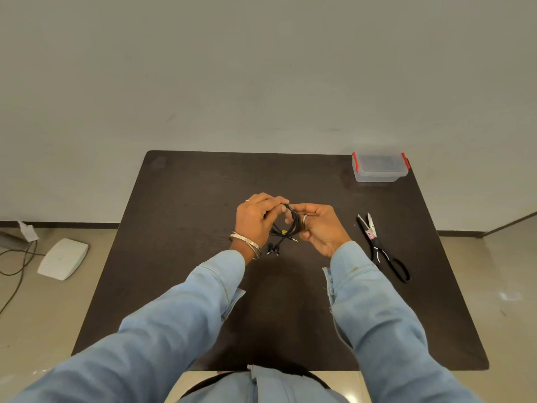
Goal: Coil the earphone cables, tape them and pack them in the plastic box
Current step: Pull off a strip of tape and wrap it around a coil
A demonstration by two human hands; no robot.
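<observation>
A black earphone cable (292,225) is gathered into a small coil, held above the middle of the dark table (180,257). My left hand (255,221) grips the coil from the left, and my right hand (318,228) pinches it from the right. The jack plug sticks out below the coil, and the earbuds (273,251) dangle near my left wrist. A clear plastic box (377,168) with red clips and its lid on stands at the table's far right corner. I see no tape.
Black-handled scissors (380,248) lie open on the table to the right of my hands. On the floor to the left sit a white device (62,258) and loose cables (17,266). A wall rises behind the table.
</observation>
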